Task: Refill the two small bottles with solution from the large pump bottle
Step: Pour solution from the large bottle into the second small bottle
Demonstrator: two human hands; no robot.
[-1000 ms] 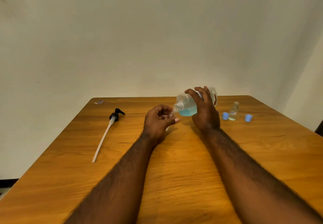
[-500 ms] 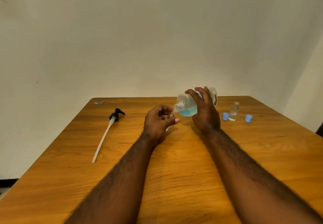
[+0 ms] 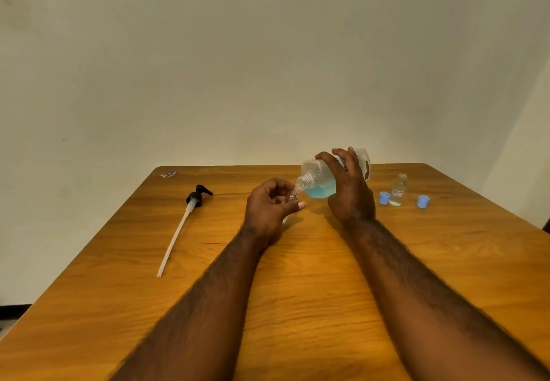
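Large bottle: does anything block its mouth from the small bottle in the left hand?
Nothing visible does. The large bottle, tilted in the right hand, has its open neck right at the small bottle that the left hand grips; the removed pump lies apart on the table.

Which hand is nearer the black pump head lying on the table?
Left. The left hand holds a small bottle right of the pump head; the right hand, tilting the large bottle, is farther right.
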